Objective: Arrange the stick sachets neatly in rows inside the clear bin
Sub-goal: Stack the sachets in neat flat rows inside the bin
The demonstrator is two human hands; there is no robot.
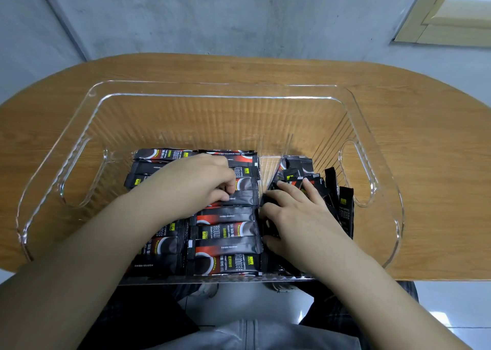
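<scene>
A clear plastic bin [212, 94] with handle cut-outs stands on the wooden table. Black and red stick sachets lie flat in two side-by-side rows [225, 233] across the left and middle of its floor. A looser bunch of sachets [342, 206] stands on end along the right wall. My left hand [196, 182] is over the middle row, its fingers curled and pinching the edge of one flat sachet. My right hand [289, 214] lies with spread, straight fingers on the upright sachets, pressing them toward the right. Both hands hide some sachets.
The oval wooden table [425, 137] reaches past the bin on all sides. A grey wall rises behind it, and a pale door frame [446, 17] shows at the upper right. My knees and the floor show below the table's front edge.
</scene>
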